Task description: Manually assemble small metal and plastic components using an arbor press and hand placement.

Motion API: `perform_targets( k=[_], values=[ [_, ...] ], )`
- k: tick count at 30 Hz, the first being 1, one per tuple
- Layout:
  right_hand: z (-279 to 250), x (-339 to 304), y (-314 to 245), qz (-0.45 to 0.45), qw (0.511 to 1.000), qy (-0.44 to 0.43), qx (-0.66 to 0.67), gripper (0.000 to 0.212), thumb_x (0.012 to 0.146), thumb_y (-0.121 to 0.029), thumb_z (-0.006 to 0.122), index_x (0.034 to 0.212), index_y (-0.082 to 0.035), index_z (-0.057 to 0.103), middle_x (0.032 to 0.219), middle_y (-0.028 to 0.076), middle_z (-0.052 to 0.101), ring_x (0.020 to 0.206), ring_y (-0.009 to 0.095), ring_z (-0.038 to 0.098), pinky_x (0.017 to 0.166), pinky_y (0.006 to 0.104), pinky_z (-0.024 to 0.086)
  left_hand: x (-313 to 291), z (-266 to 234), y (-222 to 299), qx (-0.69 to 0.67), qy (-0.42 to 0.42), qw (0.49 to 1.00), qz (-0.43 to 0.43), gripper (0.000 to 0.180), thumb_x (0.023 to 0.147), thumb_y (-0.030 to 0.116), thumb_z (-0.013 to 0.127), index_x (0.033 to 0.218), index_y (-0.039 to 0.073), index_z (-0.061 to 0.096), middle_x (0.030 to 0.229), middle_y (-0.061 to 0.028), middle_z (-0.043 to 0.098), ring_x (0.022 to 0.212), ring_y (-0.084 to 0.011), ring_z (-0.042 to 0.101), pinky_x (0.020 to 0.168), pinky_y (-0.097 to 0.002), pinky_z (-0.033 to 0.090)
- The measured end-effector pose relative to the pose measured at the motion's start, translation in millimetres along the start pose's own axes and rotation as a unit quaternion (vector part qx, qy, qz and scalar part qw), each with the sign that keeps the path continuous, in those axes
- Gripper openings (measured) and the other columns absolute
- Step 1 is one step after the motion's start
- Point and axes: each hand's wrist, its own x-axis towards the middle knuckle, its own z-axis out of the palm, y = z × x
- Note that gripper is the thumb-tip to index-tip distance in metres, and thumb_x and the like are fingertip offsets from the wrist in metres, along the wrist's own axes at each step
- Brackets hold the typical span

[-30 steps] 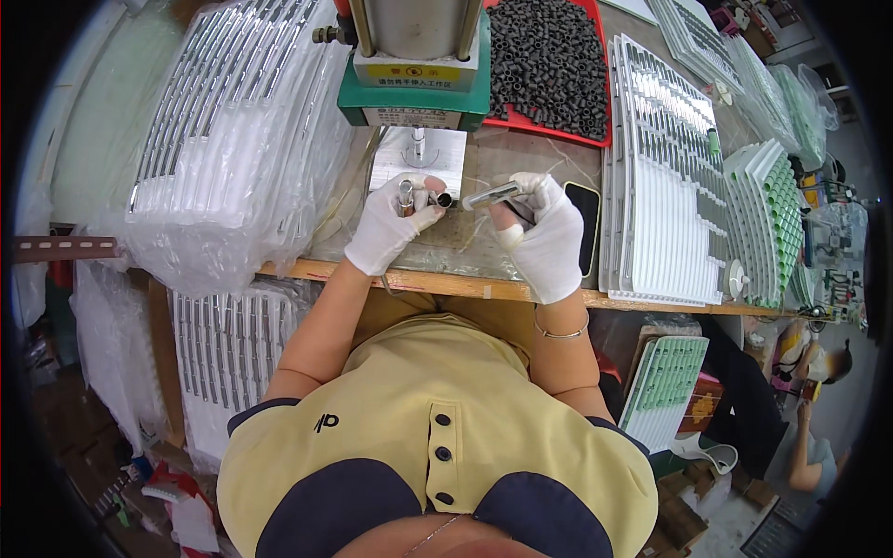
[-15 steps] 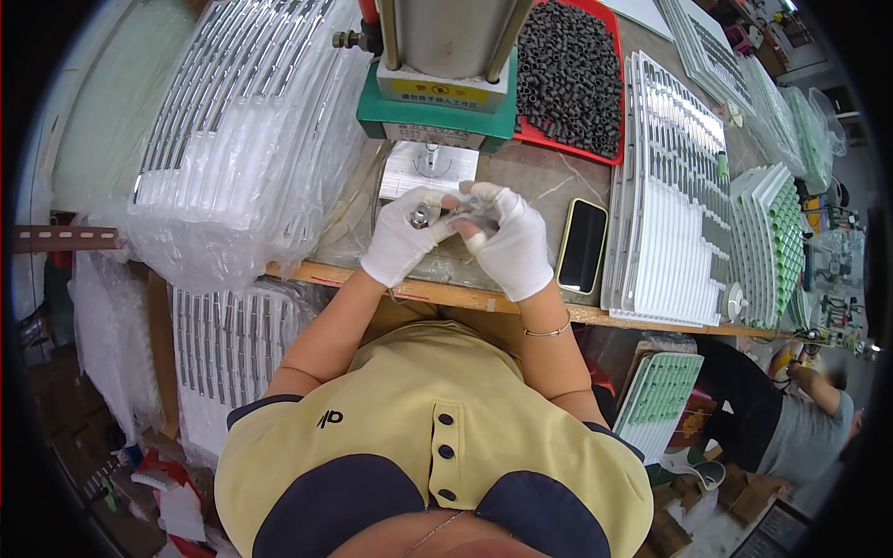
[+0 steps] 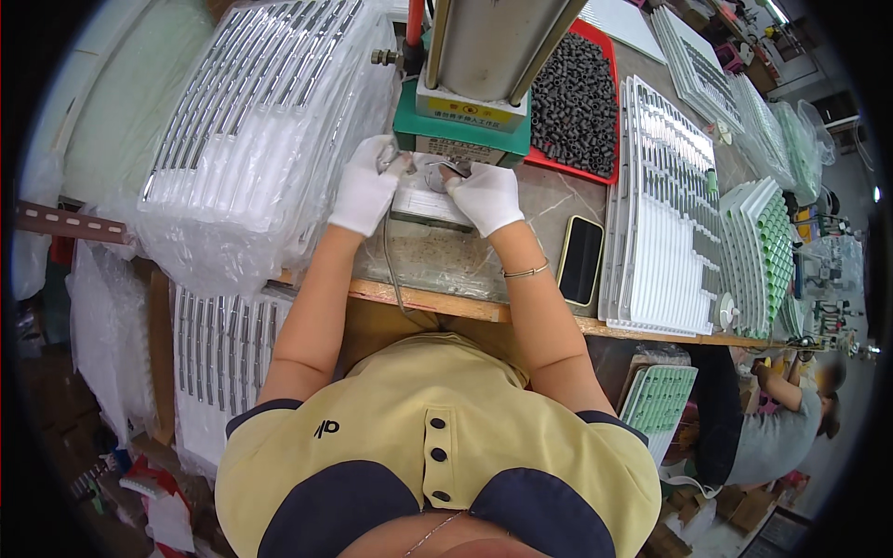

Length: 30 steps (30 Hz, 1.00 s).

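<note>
Both my hands wear white gloves with bare fingertips and reach up to a press (image 3: 462, 130) with a green guard and a metal cylinder. Left of the press's metal base block (image 3: 430, 206), my left hand (image 3: 366, 186) has its fingers curled and thumb pressed in; whatever it holds is hidden. At the block's right side, my right hand (image 3: 486, 197) pinches a small shiny metal piece (image 3: 454, 169) under the guard. The piece's far end is hidden by the guard and fingers.
A red tray (image 3: 614, 112) of small black tubular parts (image 3: 574, 107) stands right of the press. A phone (image 3: 580, 260) lies near the wooden table edge (image 3: 446, 305). Plastic-wrapped trays of chrome tubes (image 3: 251, 102) stand left, white ribbed trays (image 3: 660, 242) right. A person (image 3: 777, 437) works at far right.
My hands have moved forward from the table's front, where they were close together around small shiny parts, to the press base. They are now apart, one on each side of it.
</note>
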Motion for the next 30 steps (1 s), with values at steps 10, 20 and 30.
perform_targets(
  k=[10,20,30],
  values=[
    [-15.1,-26.7,-3.5,0.023,0.996,0.014,0.088,0.042,0.075,-0.033,0.069,0.106,-0.005,0.063,0.091,0.018,0.067,0.087,0.033,0.065,0.078,0.0383,0.051,-48.1,-34.0,41.2,-0.225,-0.125,0.949,-0.184,0.026,0.092,0.023,0.055,0.106,0.001,0.054,0.077,-0.0033,0.059,0.055,-0.0064,0.048,0.053,-0.0218,0.04],
    [-50.2,-99.0,-12.4,-0.017,0.918,-0.097,0.385,0.019,0.083,-0.003,0.064,0.102,0.0,0.064,0.081,0.006,0.067,0.067,0.006,0.057,0.062,0.0221,0.047,-82.2,-20.0,84.6,0.04,-0.315,0.948,-0.03,0.023,0.085,0.021,0.061,0.098,0.004,0.052,0.084,-0.0172,0.059,0.076,-0.0297,0.06,0.068,-0.0376,0.047],
    [-50.4,-107.1,-21.8,-0.035,0.976,-0.043,0.211,0.032,0.074,-0.018,0.076,0.099,-0.004,0.062,0.078,0.011,0.068,0.066,0.022,0.066,0.064,0.0303,0.052,-87.2,-53.0,92.8,0.127,-0.152,0.98,0.034,0.03,0.082,0.005,0.055,0.111,0.003,0.052,0.098,-0.0182,0.058,0.092,-0.0312,0.06,0.08,-0.0373,0.047]
  ],
)
